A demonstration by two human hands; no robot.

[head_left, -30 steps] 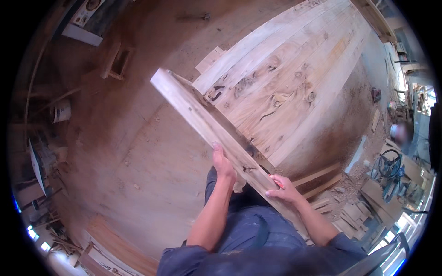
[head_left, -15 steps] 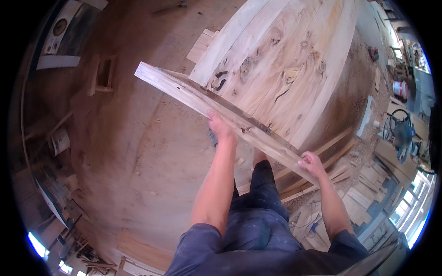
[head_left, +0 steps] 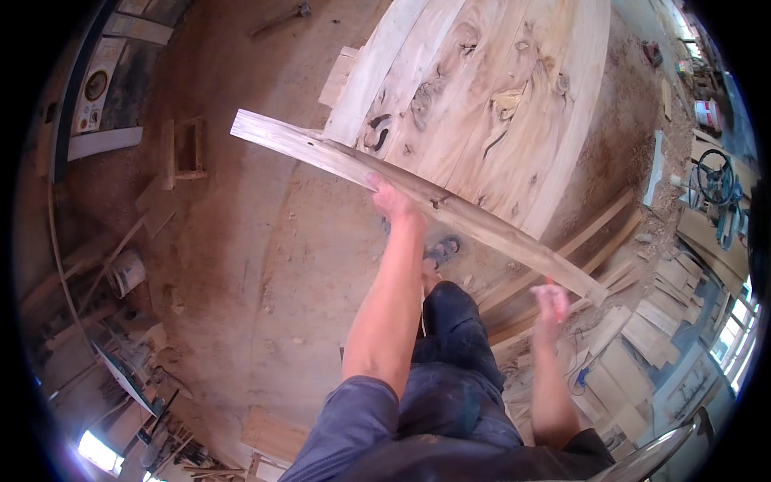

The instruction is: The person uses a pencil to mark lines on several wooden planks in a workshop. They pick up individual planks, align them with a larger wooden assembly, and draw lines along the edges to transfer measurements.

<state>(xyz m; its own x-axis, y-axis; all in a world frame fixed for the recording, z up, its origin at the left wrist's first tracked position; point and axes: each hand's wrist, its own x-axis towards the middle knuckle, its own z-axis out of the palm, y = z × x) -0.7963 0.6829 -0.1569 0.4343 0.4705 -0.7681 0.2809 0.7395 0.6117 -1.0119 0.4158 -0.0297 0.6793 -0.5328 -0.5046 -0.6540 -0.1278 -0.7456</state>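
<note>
Board (head_left: pixel 475 221) | left hand (head_left: pixel 395 201): fingers gripping it | right hand (head_left: pixel 551 302): now off it, fingers round red pencil (head_left: pixel 549 280)

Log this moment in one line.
Left hand: gripping board | Right hand: holding blurred red item, near board's end | Beyond board: knotty planks

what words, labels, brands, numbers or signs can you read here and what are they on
None can be read.
White-and-red bucket, right: markings too small and blurred.
Pale panel with round fittings, upper left: any markings too small.
Board in the left hand: no lettering visible.
</note>
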